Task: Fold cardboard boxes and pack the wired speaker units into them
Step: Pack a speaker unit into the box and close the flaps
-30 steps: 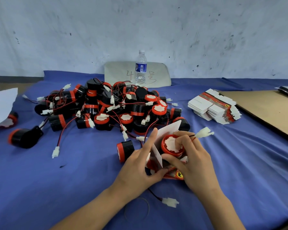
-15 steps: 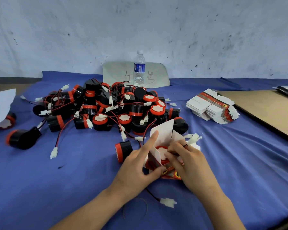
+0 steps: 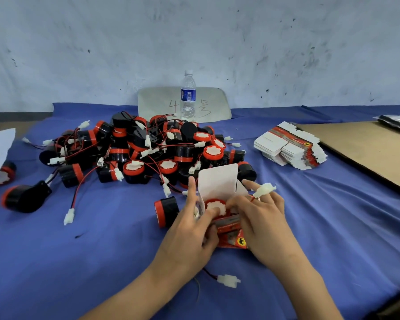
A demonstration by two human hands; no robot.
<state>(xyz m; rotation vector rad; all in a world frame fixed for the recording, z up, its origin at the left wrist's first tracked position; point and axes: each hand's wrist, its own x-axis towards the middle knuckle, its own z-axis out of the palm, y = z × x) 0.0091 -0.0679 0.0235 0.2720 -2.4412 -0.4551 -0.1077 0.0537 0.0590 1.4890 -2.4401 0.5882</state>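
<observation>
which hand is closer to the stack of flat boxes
Right. The right hand sits below-left of the stack of flat boxes; the left hand is farther left, beyond the open box.

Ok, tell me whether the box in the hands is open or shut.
Open. On the box, the white top flap stands upright, and the speaker unit shows its red-and-white face inside.

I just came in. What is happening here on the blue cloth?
A person is packing one speaker unit into a small red and white box. The left hand holds the box, its lid flap standing open. The right hand presses the unit down inside, with the white connector lying over its fingers. Behind lies a pile of unpacked units, and a stack of flat boxes waits to the right.
</observation>
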